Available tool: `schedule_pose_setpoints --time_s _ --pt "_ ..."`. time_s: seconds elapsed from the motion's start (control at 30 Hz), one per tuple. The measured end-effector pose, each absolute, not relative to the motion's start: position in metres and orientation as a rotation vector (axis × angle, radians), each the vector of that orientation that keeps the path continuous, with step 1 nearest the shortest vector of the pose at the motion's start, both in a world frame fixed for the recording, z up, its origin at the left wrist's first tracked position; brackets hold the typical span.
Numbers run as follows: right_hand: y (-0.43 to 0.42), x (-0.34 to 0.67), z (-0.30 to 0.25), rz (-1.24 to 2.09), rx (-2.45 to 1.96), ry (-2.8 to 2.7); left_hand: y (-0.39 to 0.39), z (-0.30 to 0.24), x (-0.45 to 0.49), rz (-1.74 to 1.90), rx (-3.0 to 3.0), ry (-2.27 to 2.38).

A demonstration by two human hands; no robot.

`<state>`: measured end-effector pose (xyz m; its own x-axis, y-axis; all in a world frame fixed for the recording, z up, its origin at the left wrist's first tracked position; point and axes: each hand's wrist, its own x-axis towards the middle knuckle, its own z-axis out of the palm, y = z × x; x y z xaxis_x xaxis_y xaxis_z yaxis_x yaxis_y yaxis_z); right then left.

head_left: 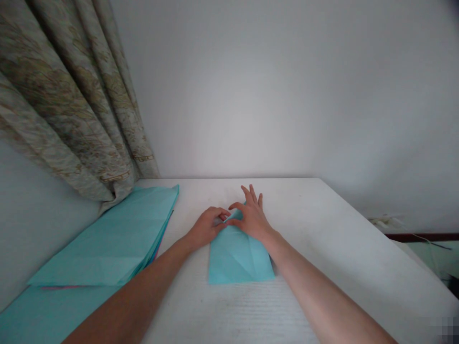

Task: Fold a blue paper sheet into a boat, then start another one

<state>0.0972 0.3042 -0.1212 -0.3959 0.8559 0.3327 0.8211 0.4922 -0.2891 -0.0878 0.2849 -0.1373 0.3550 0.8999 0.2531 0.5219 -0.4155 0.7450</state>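
A light blue-green sheet of paper (240,258) with crease lines lies in front of me on the white table (322,267). Its far part is raised and folded between my hands. My left hand (208,225) pinches the paper's upper left edge, thumb and fingers pressed together. At the raised fold, my right hand (254,217) holds the paper between thumb and index finger, while its other fingers stretch up and away. Part of the paper's far side is hidden behind my right hand.
A stack of larger blue-green paper sheets (107,239) covers the table's left side, with pink and dark blue edges showing beneath. A patterned curtain (79,95) hangs at the left. Behind the table stands a white wall (244,95). Cables (419,234) lie at the far right, beyond the table edge.
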Motion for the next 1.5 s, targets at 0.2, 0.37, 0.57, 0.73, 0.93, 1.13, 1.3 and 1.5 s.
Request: schedule_pose_setpoints --time_s 0.2,0.37,0.57,0.73,0.93,1.13,1.3,1.5 --pt "0.305 0.099 -0.115 -0.022 -1.384 -2.127 0.290 -0.137 -0.090 0.965 1.956 1.414" --pt "0.299 0.095 -0.108 -0.156 -1.419 -2.085 0.288 -0.132 -0.089 1.028 2.028 1.474" --pt "0.289 0.085 -0.103 -0.178 -1.243 -2.289 0.282 -0.129 -0.083 1.045 2.174 1.398" --pt "0.296 0.093 -0.105 -0.176 -1.303 -2.211 0.284 -0.128 -0.088 1.035 2.178 1.414" --pt "0.308 0.110 -0.109 -0.196 -1.442 -2.078 0.289 -0.129 -0.097 1.051 2.139 1.459" --pt "0.295 0.092 -0.107 -0.213 -1.244 -2.204 0.286 -0.131 -0.092 1.043 2.164 1.417" --pt "0.289 0.083 -0.108 -0.186 -1.152 -2.266 0.284 -0.130 -0.090 1.044 2.202 1.371" --pt "0.310 0.112 -0.115 -0.185 -1.301 -2.101 0.288 -0.131 -0.096 1.077 2.168 1.431"
